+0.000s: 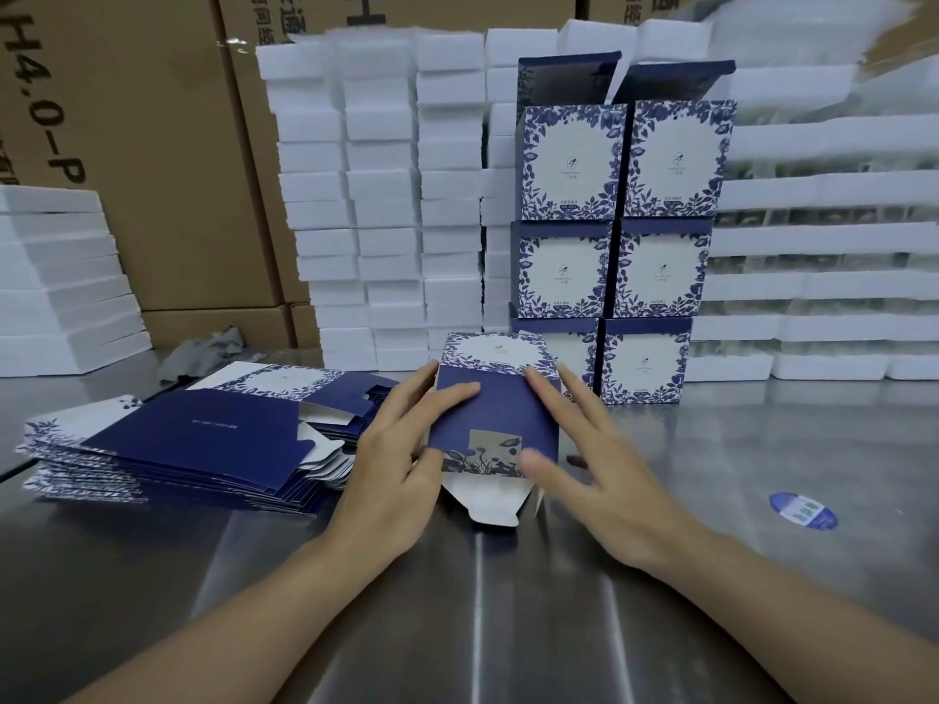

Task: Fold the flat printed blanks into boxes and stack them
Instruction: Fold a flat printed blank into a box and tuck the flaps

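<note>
The half-folded box (495,409) sits on the bench (762,449) right in front of me, its white bottom flap open toward me. My left hand (396,470) presses its left side, fingers fairly straight on the navy panel, while my right hand (609,485), fingers spread and blurred, touches its right side. The pile of flat blanks (193,439) lies just left of my left hand, and the stack of finished boxes (615,236) rises just beyond the box, far right, against white foam blocks (381,195).
</note>
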The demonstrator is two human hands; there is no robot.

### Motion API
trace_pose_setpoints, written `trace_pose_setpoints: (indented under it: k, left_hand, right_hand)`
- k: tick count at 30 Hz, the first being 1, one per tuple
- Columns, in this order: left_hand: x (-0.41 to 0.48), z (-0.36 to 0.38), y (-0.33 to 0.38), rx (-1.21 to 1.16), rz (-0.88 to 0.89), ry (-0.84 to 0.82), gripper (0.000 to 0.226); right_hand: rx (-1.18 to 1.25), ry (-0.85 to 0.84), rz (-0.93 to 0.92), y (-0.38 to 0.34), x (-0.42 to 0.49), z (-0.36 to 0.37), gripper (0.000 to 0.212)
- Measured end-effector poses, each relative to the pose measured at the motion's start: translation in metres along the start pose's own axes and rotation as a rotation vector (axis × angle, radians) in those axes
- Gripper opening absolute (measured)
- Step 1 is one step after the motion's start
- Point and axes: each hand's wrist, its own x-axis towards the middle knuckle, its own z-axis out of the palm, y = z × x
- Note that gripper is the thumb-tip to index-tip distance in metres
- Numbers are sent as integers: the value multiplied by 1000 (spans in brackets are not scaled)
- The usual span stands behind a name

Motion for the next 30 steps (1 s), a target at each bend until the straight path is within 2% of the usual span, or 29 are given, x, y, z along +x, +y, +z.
trace_pose_setpoints:
  k: [3,8,12,16,23,27,30]
  left_hand:
    - [-1,2,5,-13,35,24,85]
    - [-3,5,15,-50,133,103,76]
    - [-3,8,17,-100,128,180,65]
    - [-4,11,18,-41,173,149,46]
    - [-4,12,14,71,223,73,49]
    - [-3,13,11,136,195,39,57]
    - [-2,11,9,150,168,77,58]
  right_hand:
    - [-7,133,-32,0,1,-2,60]
    - [26,233,-81,2,2,1,62]
    - [15,276,-101,11,5,2,56]
    - [50,304,-61,13,6,1,52]
    - [27,280,-93,5,3,0,40]
    - [-79,171,-109,2,0,2,60]
    - [-133,169,-116,1,2,2,67]
